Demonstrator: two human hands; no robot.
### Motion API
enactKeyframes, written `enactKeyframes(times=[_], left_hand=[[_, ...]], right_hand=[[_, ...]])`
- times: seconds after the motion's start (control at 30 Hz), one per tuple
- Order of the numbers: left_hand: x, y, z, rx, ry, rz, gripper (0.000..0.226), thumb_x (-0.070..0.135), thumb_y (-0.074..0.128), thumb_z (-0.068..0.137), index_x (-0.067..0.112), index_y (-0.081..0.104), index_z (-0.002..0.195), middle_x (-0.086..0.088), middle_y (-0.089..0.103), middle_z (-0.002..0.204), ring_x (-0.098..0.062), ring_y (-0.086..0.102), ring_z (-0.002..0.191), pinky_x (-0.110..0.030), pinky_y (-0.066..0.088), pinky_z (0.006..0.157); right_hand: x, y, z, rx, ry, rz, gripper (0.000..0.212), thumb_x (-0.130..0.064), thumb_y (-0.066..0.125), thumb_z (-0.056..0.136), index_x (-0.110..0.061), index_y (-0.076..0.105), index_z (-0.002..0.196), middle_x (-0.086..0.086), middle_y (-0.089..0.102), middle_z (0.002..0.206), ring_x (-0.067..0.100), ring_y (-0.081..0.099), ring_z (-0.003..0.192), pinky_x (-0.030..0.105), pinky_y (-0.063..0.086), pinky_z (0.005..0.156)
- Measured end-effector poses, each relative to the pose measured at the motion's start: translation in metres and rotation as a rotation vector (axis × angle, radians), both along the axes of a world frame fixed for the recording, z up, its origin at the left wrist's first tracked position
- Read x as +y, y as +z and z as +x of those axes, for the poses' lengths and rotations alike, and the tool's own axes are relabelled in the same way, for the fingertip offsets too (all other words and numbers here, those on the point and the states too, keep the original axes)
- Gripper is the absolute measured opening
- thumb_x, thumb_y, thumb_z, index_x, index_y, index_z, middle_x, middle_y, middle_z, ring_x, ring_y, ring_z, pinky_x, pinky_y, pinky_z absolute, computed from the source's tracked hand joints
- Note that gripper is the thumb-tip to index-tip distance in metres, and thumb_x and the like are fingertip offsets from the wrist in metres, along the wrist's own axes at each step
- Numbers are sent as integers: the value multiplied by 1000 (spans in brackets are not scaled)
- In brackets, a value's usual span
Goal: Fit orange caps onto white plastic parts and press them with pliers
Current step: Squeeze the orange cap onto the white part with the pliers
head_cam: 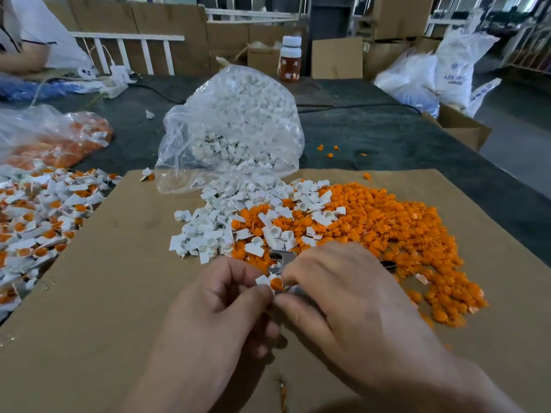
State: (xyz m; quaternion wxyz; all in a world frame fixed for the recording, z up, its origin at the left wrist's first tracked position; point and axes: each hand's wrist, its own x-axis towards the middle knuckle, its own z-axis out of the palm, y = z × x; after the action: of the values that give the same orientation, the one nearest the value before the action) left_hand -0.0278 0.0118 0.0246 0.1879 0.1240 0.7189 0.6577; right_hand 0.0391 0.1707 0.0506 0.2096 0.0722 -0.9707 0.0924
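Between the two hands, just above the cardboard sheet (pixel 119 293), sits one white part (pixel 264 280) with an orange cap (pixel 276 283) seated in it. The left hand (pixel 220 296) pinches the white part between thumb and curled forefinger, and its other fingers are folded toward the palm. The right hand (pixel 343 287) meets it from the other side, with its forefinger and thumb closing on the cap's edge. Its fingers curl over the pliers (pixel 281 259), whose metal head shows above the cap, and a dark bit of handle pokes out past the knuckles. How the jaws stand is hidden. Just beyond the hands lie a heap of loose white parts (pixel 214 231) and a wide spread of orange caps (pixel 402 234), touching and partly mixed. Capped pieces (pixel 38 216) are piled at the far left.
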Motion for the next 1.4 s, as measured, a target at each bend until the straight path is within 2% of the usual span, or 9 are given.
enactKeyframes(times=[0.17, 0.57, 0.73, 0.97, 1.03, 1.13, 1.2, 1.33, 1.4], left_hand=[[-3, 2, 7, 82, -75, 70, 21, 46, 66, 74, 30, 69, 86, -13, 71, 66, -27, 66, 54, -25, 50, 52], [-3, 0, 1, -125, -248, 365, 34, 44, 82, 67, 15, 70, 80, -18, 63, 64, -26, 59, 45, -27, 47, 41], [-7, -11, 4, 187, -165, 259, 47, 67, 76, 69, 25, 70, 90, -9, 64, 61, -27, 61, 44, -29, 47, 43], [-11, -15, 7, 952, -117, -111, 20, 59, 46, 98, 45, 58, 107, 21, 63, 89, -3, 64, 67, -22, 50, 52], [-10, -6, 8, 792, -109, -84, 26, 64, 51, 93, 43, 62, 102, 17, 67, 80, -4, 64, 60, -19, 49, 49], [-9, 0, 4, 224, -127, 130, 31, 55, 68, 71, 28, 69, 86, -6, 64, 58, -20, 59, 42, -23, 46, 41], [-9, 1, -2, -5, -188, 227, 31, 48, 72, 66, 19, 69, 77, -13, 59, 55, -21, 52, 36, -22, 40, 35], [-10, 2, -3, -78, -264, 271, 37, 48, 79, 65, 15, 68, 79, -14, 58, 56, -21, 52, 35, -22, 39, 35], [-11, -1, 0, 64, -243, 225, 44, 60, 79, 65, 21, 69, 83, -12, 62, 57, -24, 56, 39, -24, 43, 39]], right_hand=[[0, 2, 3, -55, -20, -60, 27, -31, 39, 100, -19, 59, 86, -6, 55, 80, 13, 50, 72, 31, 46, 64], [0, 6, 10, -190, 75, -349, 15, -54, 27, 95, -45, 32, 85, -23, 44, 83, -2, 46, 80, 20, 34, 63], [-7, 7, 13, -223, 47, -592, 29, -54, 34, 95, -34, 47, 80, -12, 57, 76, 6, 54, 70, 22, 39, 55], [-7, 13, 5, -882, 12, -1664, 20, -29, 49, 79, -21, 42, 62, 0, 30, 50, 13, 20, 36, 21, 16, 37], [-6, 11, 6, -835, -2, -1537, 27, -37, 51, 83, -21, 46, 62, -2, 39, 49, 13, 31, 35, 23, 25, 38], [-5, 6, 10, -429, 2, -795, 38, -67, 37, 88, -34, 54, 85, -15, 60, 74, 4, 59, 63, 23, 44, 55], [-2, 5, 12, -266, 75, -420, 35, -63, 26, 91, -37, 49, 95, -16, 51, 89, 5, 54, 79, 28, 46, 63], [-3, 3, 12, -175, 96, -362, 36, -51, 31, 96, -26, 53, 83, -10, 49, 79, 10, 51, 73, 34, 43, 60], [-6, 4, 10, -234, 64, -600, 40, -52, 37, 95, -20, 53, 77, -5, 53, 71, 9, 53, 64, 31, 42, 54]])
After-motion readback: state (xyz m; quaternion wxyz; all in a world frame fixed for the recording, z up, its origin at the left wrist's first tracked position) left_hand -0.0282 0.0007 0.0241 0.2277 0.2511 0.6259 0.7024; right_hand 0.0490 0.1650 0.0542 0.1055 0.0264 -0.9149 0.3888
